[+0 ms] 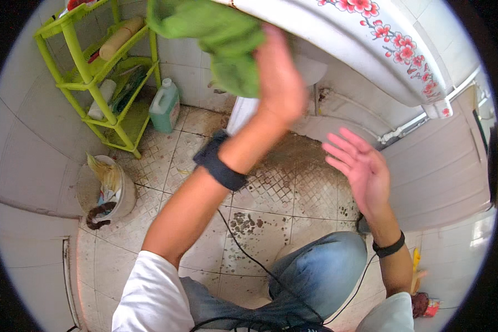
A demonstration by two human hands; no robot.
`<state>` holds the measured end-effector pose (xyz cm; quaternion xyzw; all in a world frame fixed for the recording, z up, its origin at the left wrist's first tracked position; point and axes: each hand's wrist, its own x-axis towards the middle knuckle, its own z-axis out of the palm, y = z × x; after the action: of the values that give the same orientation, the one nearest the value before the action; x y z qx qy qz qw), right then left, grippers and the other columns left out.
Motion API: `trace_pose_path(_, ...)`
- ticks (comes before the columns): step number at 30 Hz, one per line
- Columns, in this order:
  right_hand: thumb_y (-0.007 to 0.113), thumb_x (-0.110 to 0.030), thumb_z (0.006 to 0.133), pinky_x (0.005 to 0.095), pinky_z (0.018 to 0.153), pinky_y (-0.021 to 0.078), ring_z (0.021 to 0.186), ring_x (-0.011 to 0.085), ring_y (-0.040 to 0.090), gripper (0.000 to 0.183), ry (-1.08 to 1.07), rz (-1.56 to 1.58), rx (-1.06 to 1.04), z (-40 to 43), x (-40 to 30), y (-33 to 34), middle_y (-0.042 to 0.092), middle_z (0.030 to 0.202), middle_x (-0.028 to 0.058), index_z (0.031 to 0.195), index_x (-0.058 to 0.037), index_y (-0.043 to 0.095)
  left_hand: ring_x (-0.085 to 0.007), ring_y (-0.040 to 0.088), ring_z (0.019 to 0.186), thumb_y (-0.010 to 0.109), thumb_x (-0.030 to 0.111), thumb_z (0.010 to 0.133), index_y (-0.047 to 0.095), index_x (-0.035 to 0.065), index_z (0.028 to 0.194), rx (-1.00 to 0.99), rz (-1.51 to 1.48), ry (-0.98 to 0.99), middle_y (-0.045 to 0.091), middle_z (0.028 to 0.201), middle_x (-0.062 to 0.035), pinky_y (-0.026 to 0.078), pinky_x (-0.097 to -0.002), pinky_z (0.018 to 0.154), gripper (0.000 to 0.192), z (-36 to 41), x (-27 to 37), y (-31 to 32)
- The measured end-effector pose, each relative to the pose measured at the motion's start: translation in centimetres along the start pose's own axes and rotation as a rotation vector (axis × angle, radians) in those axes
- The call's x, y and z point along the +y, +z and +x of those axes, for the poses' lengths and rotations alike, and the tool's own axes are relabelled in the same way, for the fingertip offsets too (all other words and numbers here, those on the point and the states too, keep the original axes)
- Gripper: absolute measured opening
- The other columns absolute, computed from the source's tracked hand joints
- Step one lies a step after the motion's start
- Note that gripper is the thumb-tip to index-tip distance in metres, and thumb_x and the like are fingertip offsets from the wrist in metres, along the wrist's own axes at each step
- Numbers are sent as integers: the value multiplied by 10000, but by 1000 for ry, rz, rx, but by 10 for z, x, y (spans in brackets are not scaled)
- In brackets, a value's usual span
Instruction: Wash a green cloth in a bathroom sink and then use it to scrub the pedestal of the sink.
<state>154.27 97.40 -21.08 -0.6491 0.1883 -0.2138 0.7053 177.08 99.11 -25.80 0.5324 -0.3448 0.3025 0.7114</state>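
My left hand [280, 79] is raised at the top middle, blurred, with its fingers on a green cloth [228, 45]. The cloth hangs in folds by the underside of a white ceramic basin [340, 45] with red painted blossoms. Part of the hand's grip is hidden behind the cloth. Lower and to the right, my right hand [359, 166] is held up with spread fingers and nothing in it. It is near the grey-white side panel [431, 166], apart from the basin.
A green plastic rack [79, 58] stands at the left, beside a jug of green liquid [165, 106]. Below it is a waste bin [126, 195] with refuse. White pipes [402, 130] run beneath the basin. Black cables [249, 253] cross my knees above stained floor tiles [257, 199].
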Motion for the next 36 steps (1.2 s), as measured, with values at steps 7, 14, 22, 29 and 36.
trace_pose_path(7,426,-107,853,449,1019,482,1247,362,559,568,-44,-161,197,-43,-13,-87,515,1380,282,1372,121,442,-363,475,1219,327,117,1015,454,-96,1308,124,-73,0,522,1293,-263,339,-426,1086,384,-15,77,35)
trace_pose_path(14,407,-69,853,429,998,495,1240,340,575,512,-63,-267,232,-67,-5,-118,558,1349,249,1326,97,512,-333,612,1138,586,443,933,504,-6,1360,292,-1174,-278,570,1332,-272,458,-346,988,625,83,25,-25)
trace_pose_path(22,344,16,861,401,976,513,1215,337,594,479,-99,-213,268,-56,6,-113,581,1321,245,1286,96,549,-307,429,1327,256,465,1027,475,11,1363,217,-1394,-958,518,1408,-133,245,-462,1158,606,73,137,-98)
trace_pose_path(29,350,-3,898,411,959,532,1186,345,612,456,-161,-184,210,-48,11,-80,596,1290,254,1304,99,531,-335,379,1380,246,476,1040,369,-3,1458,-4,-1573,-1024,414,1502,-167,248,-479,1170,648,74,150,-141)
trace_pose_path(36,439,-187,1048,400,971,531,1190,274,606,419,138,-93,-399,2,7,41,585,1315,218,1386,59,471,-330,345,1391,245,592,996,296,-28,1490,-55,-1553,-723,376,1514,-161,229,-460,1180,794,86,115,-143)
